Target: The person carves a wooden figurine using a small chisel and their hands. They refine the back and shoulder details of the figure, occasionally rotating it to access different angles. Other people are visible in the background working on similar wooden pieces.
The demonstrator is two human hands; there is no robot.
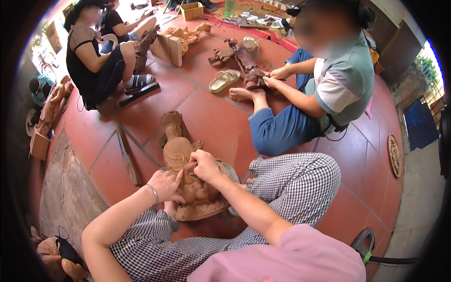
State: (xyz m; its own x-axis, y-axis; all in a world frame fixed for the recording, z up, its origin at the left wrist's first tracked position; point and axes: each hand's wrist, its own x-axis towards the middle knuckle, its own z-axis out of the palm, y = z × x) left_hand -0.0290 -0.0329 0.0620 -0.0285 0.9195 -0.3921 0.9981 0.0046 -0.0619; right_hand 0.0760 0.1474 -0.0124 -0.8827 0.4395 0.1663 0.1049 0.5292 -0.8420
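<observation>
A carved wooden figure [174, 149] lies between my legs, its narrow end pointing away from me and its broad, rounded base close to me. My left hand [164, 185], with a bracelet at the wrist, rests against the figure's left side. Its index finger and thumb are stretched apart on the carving. Over the middle of the figure, my right hand [205, 167] is closed in a pinch on a small brown piece [190, 166] that presses on the wood. Its exact kind is too small to tell.
On the tiled floor at left lies a long wooden stick [127, 155]. A person [324, 80] sits at right, handling another dark carving [246, 61]. Sandals [224, 81] lie nearby. Another person [94, 56] sits far left beside a wooden block [167, 48]. A hose [390, 259] runs at lower right.
</observation>
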